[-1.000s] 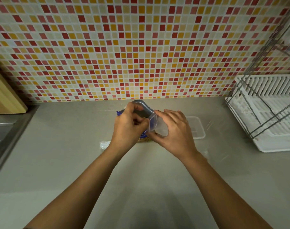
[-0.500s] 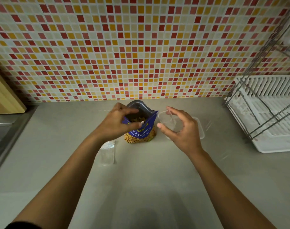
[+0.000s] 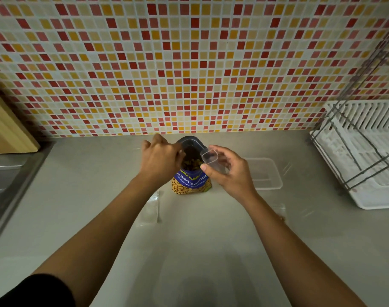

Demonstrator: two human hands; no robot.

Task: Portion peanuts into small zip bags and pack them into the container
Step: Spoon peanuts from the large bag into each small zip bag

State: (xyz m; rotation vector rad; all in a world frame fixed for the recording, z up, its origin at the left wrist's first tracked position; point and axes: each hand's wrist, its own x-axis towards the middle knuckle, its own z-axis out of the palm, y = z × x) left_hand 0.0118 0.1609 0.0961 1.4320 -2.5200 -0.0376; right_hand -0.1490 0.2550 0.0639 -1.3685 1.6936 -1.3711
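A blue and yellow peanut bag [image 3: 191, 182] stands open on the grey counter near the tiled wall, with peanuts visible inside. My left hand [image 3: 161, 161] has its fingertips inside the bag's mouth; what they hold is hidden. My right hand [image 3: 227, 171] pinches a small clear zip bag [image 3: 210, 159], held open beside the peanut bag's mouth. A clear plastic container [image 3: 267, 178] sits on the counter just right of my right hand. More small zip bags [image 3: 151, 210] lie flat on the counter in front of the peanut bag.
A white dish rack [image 3: 364, 156] with a metal wire frame fills the right side. A steel sink edge [image 3: 14, 180] and a wooden board [image 3: 7, 129] are at the left. The mosaic tile wall [image 3: 189, 63] closes the back.
My left hand left the small zip bag and moved into the peanut bag's mouth. My right hand kept the zip bag and shifted slightly right, holding it open.
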